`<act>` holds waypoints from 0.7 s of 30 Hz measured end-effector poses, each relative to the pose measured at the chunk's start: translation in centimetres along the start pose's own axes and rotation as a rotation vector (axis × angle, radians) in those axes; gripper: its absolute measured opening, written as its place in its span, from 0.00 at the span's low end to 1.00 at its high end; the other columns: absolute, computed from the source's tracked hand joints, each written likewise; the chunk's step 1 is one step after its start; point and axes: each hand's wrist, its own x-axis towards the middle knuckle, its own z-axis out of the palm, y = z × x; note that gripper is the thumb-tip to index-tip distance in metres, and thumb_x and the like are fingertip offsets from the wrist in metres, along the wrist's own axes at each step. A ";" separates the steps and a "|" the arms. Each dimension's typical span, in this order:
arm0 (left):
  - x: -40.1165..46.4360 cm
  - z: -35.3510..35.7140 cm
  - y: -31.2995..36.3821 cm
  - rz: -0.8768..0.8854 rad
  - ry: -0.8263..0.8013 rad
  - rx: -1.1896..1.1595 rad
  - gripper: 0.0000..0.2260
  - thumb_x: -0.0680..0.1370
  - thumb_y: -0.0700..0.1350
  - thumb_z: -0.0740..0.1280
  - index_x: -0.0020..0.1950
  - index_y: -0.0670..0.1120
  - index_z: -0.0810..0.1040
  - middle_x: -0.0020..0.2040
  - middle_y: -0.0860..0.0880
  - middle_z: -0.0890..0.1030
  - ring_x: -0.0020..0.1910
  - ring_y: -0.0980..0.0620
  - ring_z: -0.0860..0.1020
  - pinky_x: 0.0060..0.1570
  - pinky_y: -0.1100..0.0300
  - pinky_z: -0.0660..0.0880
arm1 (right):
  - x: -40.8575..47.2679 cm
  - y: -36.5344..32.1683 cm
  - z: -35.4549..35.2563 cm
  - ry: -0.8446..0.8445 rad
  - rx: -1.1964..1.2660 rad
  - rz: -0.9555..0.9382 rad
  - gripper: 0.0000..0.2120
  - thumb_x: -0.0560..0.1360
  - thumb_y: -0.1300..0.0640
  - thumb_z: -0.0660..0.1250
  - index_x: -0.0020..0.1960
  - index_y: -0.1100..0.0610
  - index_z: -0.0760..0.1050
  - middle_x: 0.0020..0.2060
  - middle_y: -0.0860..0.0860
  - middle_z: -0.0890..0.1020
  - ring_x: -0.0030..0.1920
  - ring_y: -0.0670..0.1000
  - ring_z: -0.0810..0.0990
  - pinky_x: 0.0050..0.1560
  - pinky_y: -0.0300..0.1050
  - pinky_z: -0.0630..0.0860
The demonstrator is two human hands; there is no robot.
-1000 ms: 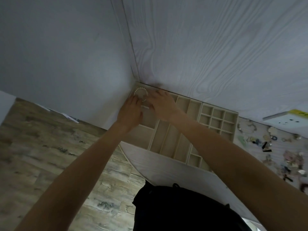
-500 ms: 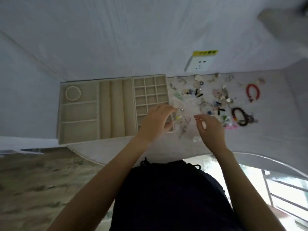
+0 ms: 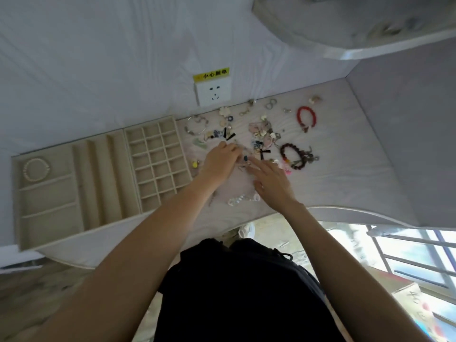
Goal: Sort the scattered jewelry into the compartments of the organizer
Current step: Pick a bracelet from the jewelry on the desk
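Note:
The beige organizer [image 3: 81,183] lies on the left of the white table, with a pearl bracelet [image 3: 36,169] in its far-left compartment. Scattered jewelry covers the table to its right, including a red bead bracelet [image 3: 306,117] and a dark bead bracelet [image 3: 294,155]. My left hand [image 3: 220,160] reaches into the pile with its fingers curled down on small pieces; what it holds is hidden. My right hand [image 3: 270,180] lies beside it with fingers stretched toward the same spot. A clear crystal piece [image 3: 240,199] sits near the front edge.
A wall socket [image 3: 213,92] with a yellow label sits on the wall behind the jewelry. The table's curved front edge [image 3: 345,212] runs near my body. A window railing [image 3: 407,257] is at the lower right.
The view has swung from the organizer's left corner to the jewelry pile. Both hands left the pearl bracelet in its compartment and moved right into the scattered pieces.

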 end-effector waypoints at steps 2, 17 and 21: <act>0.2 0.2 -0.2 -0.002 0.024 0.043 0.15 0.81 0.44 0.59 0.68 0.45 0.71 0.62 0.47 0.75 0.60 0.46 0.69 0.55 0.54 0.70 | -0.4 0.5 0.5 0.080 0.065 0.050 0.17 0.72 0.64 0.64 0.61 0.56 0.76 0.68 0.51 0.71 0.66 0.58 0.69 0.59 0.57 0.73; -0.6 -8.1 0.2 -0.022 0.245 -0.508 0.07 0.81 0.43 0.60 0.57 0.44 0.74 0.47 0.52 0.79 0.43 0.55 0.78 0.46 0.59 0.76 | 5.5 -5.0 -6.5 0.210 0.663 0.210 0.04 0.77 0.55 0.65 0.47 0.56 0.75 0.38 0.45 0.76 0.37 0.37 0.72 0.38 0.33 0.65; -4.0 -10.5 -2.8 -0.330 0.261 -1.149 0.09 0.81 0.39 0.59 0.59 0.46 0.71 0.36 0.50 0.73 0.35 0.54 0.74 0.41 0.61 0.73 | 6.5 -8.0 -8.3 0.079 1.117 0.216 0.04 0.77 0.60 0.65 0.46 0.59 0.77 0.38 0.51 0.82 0.38 0.42 0.80 0.42 0.33 0.76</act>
